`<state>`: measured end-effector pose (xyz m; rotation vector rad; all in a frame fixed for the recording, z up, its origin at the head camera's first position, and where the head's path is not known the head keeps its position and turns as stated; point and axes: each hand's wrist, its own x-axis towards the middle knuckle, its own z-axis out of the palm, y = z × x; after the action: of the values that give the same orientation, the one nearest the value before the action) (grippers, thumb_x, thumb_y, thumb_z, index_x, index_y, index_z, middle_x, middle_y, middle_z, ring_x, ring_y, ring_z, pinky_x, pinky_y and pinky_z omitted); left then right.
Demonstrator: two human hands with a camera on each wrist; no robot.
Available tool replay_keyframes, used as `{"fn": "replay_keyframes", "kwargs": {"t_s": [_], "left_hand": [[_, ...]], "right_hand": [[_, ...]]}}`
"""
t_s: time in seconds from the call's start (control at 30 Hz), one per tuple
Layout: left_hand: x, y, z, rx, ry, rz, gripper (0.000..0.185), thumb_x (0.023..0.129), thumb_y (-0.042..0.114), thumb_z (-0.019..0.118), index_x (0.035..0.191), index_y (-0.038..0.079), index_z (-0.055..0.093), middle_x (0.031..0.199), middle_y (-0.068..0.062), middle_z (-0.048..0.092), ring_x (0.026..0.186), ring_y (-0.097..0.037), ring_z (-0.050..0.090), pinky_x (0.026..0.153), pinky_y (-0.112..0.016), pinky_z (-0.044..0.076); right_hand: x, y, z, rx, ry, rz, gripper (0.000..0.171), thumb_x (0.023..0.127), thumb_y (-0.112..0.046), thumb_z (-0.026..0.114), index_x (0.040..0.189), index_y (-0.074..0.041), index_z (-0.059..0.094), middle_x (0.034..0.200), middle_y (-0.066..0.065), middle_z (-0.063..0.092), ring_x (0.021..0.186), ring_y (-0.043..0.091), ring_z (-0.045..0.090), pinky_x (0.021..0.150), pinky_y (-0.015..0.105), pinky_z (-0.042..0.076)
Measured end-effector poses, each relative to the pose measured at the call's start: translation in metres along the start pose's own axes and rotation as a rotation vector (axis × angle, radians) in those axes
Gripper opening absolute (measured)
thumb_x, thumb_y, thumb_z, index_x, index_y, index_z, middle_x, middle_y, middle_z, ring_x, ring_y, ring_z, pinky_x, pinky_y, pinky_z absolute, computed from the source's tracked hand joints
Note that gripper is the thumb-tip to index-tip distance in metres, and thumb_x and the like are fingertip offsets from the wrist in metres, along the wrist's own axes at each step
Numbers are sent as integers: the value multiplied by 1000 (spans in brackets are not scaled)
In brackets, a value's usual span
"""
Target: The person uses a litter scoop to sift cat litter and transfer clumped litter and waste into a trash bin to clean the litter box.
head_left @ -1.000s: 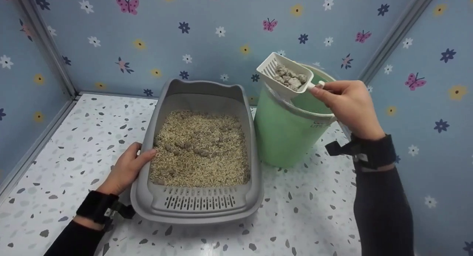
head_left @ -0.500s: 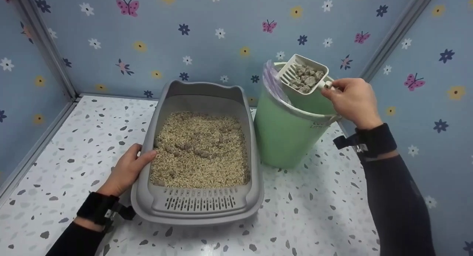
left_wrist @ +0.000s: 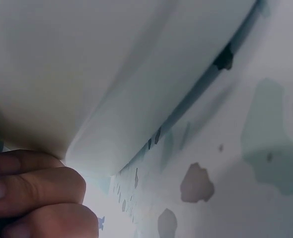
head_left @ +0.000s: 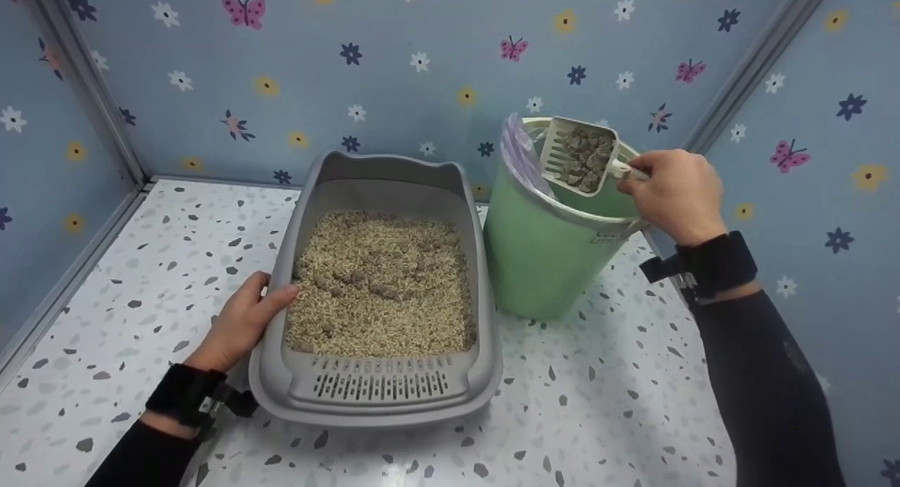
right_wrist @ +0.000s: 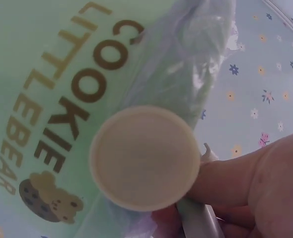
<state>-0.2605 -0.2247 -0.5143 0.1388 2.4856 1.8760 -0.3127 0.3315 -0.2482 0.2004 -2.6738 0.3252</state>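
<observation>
My left hand (head_left: 242,322) grips the left rim of the grey litter box (head_left: 380,408), its thumb over the edge. In the left wrist view the fingers (left_wrist: 42,191) curl at the underside of the rim. Tan litter (head_left: 394,318) with darker lumps fills the box. My right hand (head_left: 678,192) pinches the handle of a white litter scoop (head_left: 554,160) over the mouth of a green bin (head_left: 541,262). Greyish clumps (head_left: 587,157) lie in the tilted scoop. The right wrist view shows the round end of the handle (right_wrist: 144,158) close up, partly covering the bin.
A translucent purple bag (head_left: 519,153) lines the bin and folds over its left rim. The bin stands right beside the litter box on a speckled white surface (head_left: 176,262). Flower-patterned blue walls (head_left: 415,86) rise behind and at both sides.
The scoop has moved right and down over the bin and now tilts more, its clumps still inside. More of the purple bag shows. My left hand and the litter box have stayed put.
</observation>
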Motion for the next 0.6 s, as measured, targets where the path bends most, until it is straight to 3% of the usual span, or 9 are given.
{"fn": "replay_keyframes", "kwargs": {"t_s": [0.3, 0.47, 0.6], "left_hand": [[-1, 0, 0, 0, 5, 21, 55, 113, 49, 60, 135, 0, 50, 109, -24, 66, 83, -28, 76, 68, -41, 68], [-1, 0, 0, 1, 2, 28, 56, 113, 48, 60, 137, -1, 49, 111, -25, 67, 85, -28, 76, 70, -40, 68], [-1, 0, 0, -3, 0, 23, 56, 113, 49, 60, 137, -1, 49, 112, -25, 66, 86, -28, 76, 71, -41, 69]], "right_hand": [[-2, -3, 5, -120, 123, -29, 14, 100, -10, 81, 110, 0, 85, 101, 23, 80, 76, 44, 70, 55, 51, 45], [-4, -5, 9, -217, 237, -102, 11, 98, 1, 74, 106, 0, 83, 90, 21, 74, 66, 41, 65, 49, 46, 37], [-6, -5, 12, -270, 307, -182, 22, 93, 13, 64, 102, 1, 81, 83, 20, 68, 61, 39, 59, 48, 43, 34]]}}
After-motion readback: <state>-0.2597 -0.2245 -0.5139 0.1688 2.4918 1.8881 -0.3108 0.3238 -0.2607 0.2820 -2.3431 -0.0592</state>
